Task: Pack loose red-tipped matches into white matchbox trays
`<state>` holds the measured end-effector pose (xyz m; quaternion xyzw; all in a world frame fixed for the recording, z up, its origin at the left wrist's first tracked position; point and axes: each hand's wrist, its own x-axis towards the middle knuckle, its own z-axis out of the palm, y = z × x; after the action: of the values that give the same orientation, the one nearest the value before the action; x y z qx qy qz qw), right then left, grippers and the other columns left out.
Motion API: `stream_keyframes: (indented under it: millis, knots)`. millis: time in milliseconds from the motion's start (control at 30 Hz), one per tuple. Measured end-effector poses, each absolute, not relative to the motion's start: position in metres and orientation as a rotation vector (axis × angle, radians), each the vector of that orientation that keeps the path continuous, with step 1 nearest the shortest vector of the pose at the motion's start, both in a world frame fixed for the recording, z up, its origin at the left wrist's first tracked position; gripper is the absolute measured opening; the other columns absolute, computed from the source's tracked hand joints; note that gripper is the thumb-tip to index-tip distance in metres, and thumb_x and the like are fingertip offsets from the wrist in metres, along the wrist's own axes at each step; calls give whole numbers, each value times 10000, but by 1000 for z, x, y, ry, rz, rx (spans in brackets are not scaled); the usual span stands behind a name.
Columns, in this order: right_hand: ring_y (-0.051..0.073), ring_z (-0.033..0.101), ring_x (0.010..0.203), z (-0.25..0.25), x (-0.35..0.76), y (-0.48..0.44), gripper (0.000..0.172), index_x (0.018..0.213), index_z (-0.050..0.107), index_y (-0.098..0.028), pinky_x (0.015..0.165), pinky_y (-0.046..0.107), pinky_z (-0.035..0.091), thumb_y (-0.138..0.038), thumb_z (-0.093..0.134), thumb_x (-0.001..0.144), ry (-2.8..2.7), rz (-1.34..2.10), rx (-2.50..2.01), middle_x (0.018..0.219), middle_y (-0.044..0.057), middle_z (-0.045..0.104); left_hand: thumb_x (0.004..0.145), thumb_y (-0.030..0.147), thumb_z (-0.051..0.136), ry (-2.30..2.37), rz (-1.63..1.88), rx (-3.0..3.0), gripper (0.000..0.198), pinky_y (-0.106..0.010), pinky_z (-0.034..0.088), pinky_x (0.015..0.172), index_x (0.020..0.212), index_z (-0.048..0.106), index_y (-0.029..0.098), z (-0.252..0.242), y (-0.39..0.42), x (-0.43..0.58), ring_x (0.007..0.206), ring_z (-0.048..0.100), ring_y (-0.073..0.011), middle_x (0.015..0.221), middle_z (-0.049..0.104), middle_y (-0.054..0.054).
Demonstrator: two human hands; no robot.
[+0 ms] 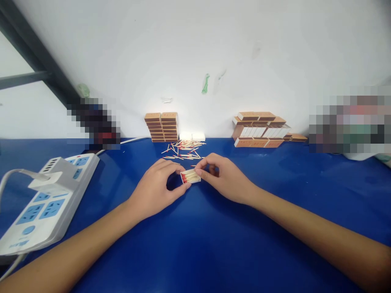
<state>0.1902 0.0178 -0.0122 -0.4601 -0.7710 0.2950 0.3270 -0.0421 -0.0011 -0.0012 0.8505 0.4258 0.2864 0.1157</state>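
A small white matchbox tray (pixel 191 176) filled with red-tipped matches lies at the middle of the blue table. My left hand (pixel 159 184) grips its left end between thumb and fingers. At the tray's right end, my right hand (pixel 224 177) has thumb and index finger pinched together over the matches; whether a match is between the fingertips is too small to tell. Just beyond the tray, a loose pile of matches (pixel 186 149) is scattered on the table.
Stacked matchboxes (pixel 161 128) stand by the wall behind the loose matches, with another stack (pixel 259 131) to the right. A white power strip (pixel 49 203) with a plugged-in adapter and cable occupies the left side of the blue table (pixel 189 252).
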Motion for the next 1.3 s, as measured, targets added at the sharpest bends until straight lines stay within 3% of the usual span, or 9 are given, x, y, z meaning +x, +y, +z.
stream_keyframes:
  millis: [333, 533, 733, 967, 1167, 1300]
  knots:
    - [136, 495, 692, -19, 200, 41, 65, 927, 694, -204, 676, 297, 418, -252, 666, 960, -2099, 463, -1173, 883, 13, 588, 904, 337, 751, 1151, 788, 2501, 209, -405, 523, 929, 1082, 705, 237, -1, -4, -40, 1021, 640, -227, 1040, 733, -21]
    - [196, 560, 902, -27, 192, 51, 53, 917, 677, -195, 834, 342, 450, -221, 682, 962, -2238, 437, -1139, 973, 50, 593, 904, 339, 746, 1152, 769, 2523, 205, -408, 524, 918, 1071, 707, 228, -2, -4, -39, 1005, 643, -233, 1020, 727, -33]
    - [205, 556, 954, -11, 190, 31, 89, 918, 635, -204, 869, 348, 446, -212, 622, 1006, -2168, 493, -1008, 959, 48, 611, 911, 338, 739, 1180, 797, 2520, 202, -397, 522, 913, 1077, 696, 230, -2, -2, -41, 1005, 642, -230, 1037, 728, -23]
    - [193, 569, 958, -10, 188, 24, 83, 962, 682, -212, 841, 339, 473, -228, 614, 1006, -2187, 567, -942, 1045, 61, 602, 898, 337, 759, 1198, 821, 2518, 276, -395, 540, 925, 1141, 692, 224, -5, -1, -41, 1039, 648, -231, 1089, 727, -33]
    - [202, 576, 814, -18, 224, 64, 92, 889, 694, -198, 777, 370, 467, -217, 641, 962, -2078, 264, -1215, 901, 51, 612, 915, 358, 757, 1135, 958, 2556, 324, -416, 539, 978, 1198, 698, 212, -3, -3, -41, 1051, 652, -223, 1101, 742, -47]
    - [215, 586, 855, -26, 236, 75, 137, 1010, 709, -214, 807, 385, 493, -328, 710, 935, -2193, 334, -1217, 993, 66, 609, 918, 341, 752, 1103, 840, 2585, 268, -418, 546, 937, 1151, 721, 212, -2, -4, -41, 1014, 651, -227, 1052, 738, -51]
